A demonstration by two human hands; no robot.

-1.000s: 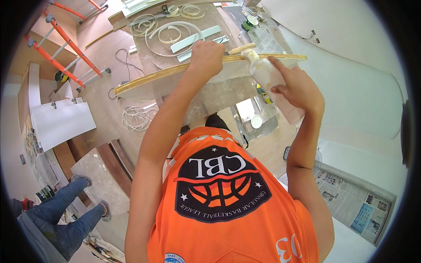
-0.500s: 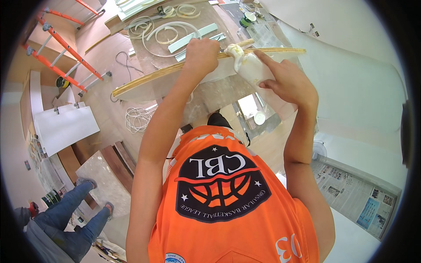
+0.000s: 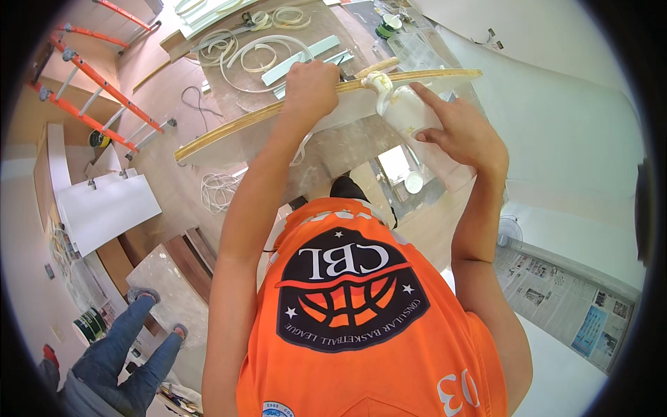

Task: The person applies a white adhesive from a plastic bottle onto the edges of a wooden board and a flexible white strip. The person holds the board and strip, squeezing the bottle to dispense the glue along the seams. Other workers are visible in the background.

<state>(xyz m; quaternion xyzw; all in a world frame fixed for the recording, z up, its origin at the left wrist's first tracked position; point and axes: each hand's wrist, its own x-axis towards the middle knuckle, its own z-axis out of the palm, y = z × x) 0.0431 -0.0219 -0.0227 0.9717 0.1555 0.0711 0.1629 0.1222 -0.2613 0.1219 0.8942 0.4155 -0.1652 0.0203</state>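
A long, thin panel with a plywood edge and pale face crosses in front of me, slightly bowed in this view. My left hand is closed over its upper edge, left of the middle. In my right hand is a whitish translucent plastic bottle, tilted with its neck up and to the left. The index finger stretches along the bottle's side, and the thumb lies lower on it. White and yellowish residue coats the bottle's nozzle, which meets the panel's edge. The far side of my grip is hidden.
Beyond the panel, a worktable holds coiled edging strips, pale green strips and a green-and-white tub. An orange ladder stands far left. Another person's legs show lower left. A white cord lies coiled below the panel.
The bottle and my right hand have shifted slightly right along the panel's edge. My left hand keeps its hold. The view has moved a little, and the other person's legs appear slightly shifted.
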